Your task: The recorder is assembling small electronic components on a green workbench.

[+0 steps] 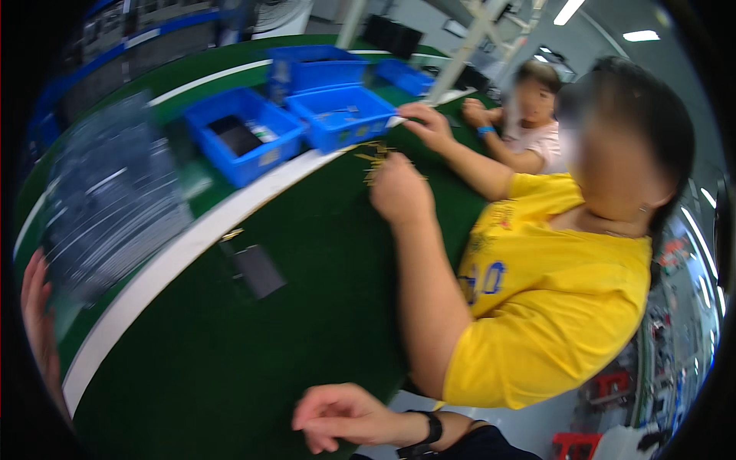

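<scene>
At the left rim my left hand [38,314] shows only in part, its fingers stretched out beside a stack of clear plastic trays [115,207]. Whether it touches the stack I cannot tell. Low in the middle, my right hand [345,418], with a black band at the wrist, hovers over the green table surface [199,368]. Its fingers are loosely bent and nothing shows in them. Between my hands and farther off lies a flat dark grey rectangular piece [261,271]; a small gold-coloured piece [232,234] lies near its far end.
A co-worker in a yellow shirt [552,284] sits at right, one hand [402,188] by thin yellowish pieces [373,157]. Blue bins [244,169] stand beyond a white strip [184,241]; one holds dark flat pieces. Another person [537,126] sits farther back.
</scene>
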A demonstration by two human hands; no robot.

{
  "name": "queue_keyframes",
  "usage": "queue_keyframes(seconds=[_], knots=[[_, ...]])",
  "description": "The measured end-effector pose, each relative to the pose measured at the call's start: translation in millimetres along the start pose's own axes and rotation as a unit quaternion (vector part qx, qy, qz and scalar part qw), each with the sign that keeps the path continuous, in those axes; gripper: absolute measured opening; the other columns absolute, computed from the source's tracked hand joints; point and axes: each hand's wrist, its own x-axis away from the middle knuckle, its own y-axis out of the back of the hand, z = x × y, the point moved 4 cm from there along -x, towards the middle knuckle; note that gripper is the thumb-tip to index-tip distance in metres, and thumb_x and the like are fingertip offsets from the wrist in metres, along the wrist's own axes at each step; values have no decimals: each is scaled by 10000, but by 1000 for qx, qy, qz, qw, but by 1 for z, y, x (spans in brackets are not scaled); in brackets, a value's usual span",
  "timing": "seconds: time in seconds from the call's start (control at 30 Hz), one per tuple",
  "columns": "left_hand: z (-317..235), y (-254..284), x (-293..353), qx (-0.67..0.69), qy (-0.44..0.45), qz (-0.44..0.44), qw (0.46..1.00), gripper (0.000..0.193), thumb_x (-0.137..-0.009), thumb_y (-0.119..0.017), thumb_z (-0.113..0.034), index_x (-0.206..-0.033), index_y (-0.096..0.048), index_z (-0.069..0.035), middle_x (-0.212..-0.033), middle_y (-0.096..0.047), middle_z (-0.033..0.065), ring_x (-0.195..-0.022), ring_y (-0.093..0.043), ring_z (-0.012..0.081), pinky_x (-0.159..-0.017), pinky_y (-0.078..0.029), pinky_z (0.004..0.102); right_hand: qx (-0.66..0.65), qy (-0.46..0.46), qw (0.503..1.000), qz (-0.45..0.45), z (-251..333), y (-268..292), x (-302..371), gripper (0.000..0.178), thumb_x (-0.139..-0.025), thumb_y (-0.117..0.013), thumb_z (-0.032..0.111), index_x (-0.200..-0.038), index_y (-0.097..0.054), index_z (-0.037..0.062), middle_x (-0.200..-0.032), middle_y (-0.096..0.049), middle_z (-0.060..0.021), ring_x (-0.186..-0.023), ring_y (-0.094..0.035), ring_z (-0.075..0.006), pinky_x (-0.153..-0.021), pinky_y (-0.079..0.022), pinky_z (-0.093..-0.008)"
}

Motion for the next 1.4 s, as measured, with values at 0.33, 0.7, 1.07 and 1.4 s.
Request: queue_keyframes(seconds=[0.33, 0.7, 1.07, 1.4], knots=[[-32, -83, 28, 208, 52, 79, 973, 344, -867, -524, -114, -1167, -420, 19, -817, -551, 57, -839, -569, 176, -805, -487, 331, -69, 63, 996, -10, 5, 4, 2, 123, -893, -467, 57, -975, -541, 3, -639, -512, -46, -573, -502, -111, -618, -482, -305], [-59, -18, 91, 290, -23, 173, 941, 339, -850, -591, -149, -1158, -492, -48, -705, -423, -88, -582, -418, 31, -873, -449, 373, 7, 133, 985, -107, -2, 8, 4, 81, -892, -489, 119, -923, -448, 56, -607, -392, 10, -487, -383, -71, -433, -380, -202], [-6, 289, 338, 316, -85, -41, 944, 432, -891, -494, -149, -1276, -377, 7, -662, -350, -49, -554, -358, 50, -538, -427, 190, 72, 153, 985, -37, -2, 9, -7, 109, -921, -453, 146, -985, -442, 58, -651, -361, 23, -507, -323, -27, -462, -312, -160], [66, 423, 418, 277, -11, -185, 943, 344, -904, -488, -167, -1195, -470, 15, -583, -302, -65, -525, -337, 38, -487, -359, 199, 101, 147, 981, -74, -4, 4, -4, 107, -911, -475, 139, -975, -465, 54, -633, -380, 27, -509, -350, -37, -474, -351, -160]])
